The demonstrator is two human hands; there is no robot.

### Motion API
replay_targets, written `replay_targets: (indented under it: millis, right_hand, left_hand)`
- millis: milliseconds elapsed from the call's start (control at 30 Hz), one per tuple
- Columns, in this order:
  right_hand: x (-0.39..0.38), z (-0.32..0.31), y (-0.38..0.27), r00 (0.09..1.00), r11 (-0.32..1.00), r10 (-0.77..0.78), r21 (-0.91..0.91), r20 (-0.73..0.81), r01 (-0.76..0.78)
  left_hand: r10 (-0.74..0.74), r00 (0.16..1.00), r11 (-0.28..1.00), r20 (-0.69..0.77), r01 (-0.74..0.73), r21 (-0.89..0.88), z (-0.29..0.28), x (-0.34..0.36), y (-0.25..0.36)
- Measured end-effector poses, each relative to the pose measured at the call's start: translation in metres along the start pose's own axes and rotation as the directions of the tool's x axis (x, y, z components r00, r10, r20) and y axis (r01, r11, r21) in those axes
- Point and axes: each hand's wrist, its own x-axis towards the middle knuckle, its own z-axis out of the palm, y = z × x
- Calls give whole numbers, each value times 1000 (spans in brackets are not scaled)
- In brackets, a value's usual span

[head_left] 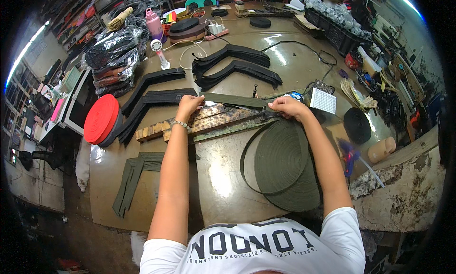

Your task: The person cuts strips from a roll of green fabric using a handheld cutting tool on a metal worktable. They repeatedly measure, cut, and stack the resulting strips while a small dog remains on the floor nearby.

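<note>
My left hand (192, 105) pinches one end of a taut olive-green webbing strap (232, 100), and my right hand (286, 106) grips it farther right. The strap lies above worn wooden bars (192, 122) with a small metal fixture (255, 91) behind it. A big coiled roll of olive webbing (280, 174) rests under my right forearm, a loose loop at its left. Cut olive strips (135, 179) lie at the lower left of the table (218, 174).
Bundled black strips (235, 74), a red roll (99, 117), wrapped stacks (111, 55), a small fan (161, 55), cables and a power strip (216, 34) surround the work. At right are a crate (332, 31), black roll (356, 124) and cardboard tube (382, 148).
</note>
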Motion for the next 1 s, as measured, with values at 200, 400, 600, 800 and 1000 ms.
replay_targets:
  millis: [200, 400, 600, 800, 1000]
  right_hand:
    - [0, -2, 0, 999, 999, 31, 32, 32, -32]
    - [8, -9, 9, 999, 999, 48, 20, -12, -48]
    - [-77, -44, 0, 823, 799, -493, -521, -282, 301]
    - [-236, -70, -44, 498, 673, -529, -697, -687, -247]
    - [-281, 10, -54, 415, 501, -664, -782, -623, -372]
  left_hand:
    - [4, 999, 1000, -44, -4, 18, 2, 9, -11]
    - [-11, 994, 994, -113, 24, 111, 3, 5, -10]
    - [552, 699, 791, -455, -264, 552, 18, -46, 21]
    - [881, 446, 298, 159, -782, 548, 95, -96, 48]
    - [829, 493, 321, 266, -807, 495, 78, -118, 51]
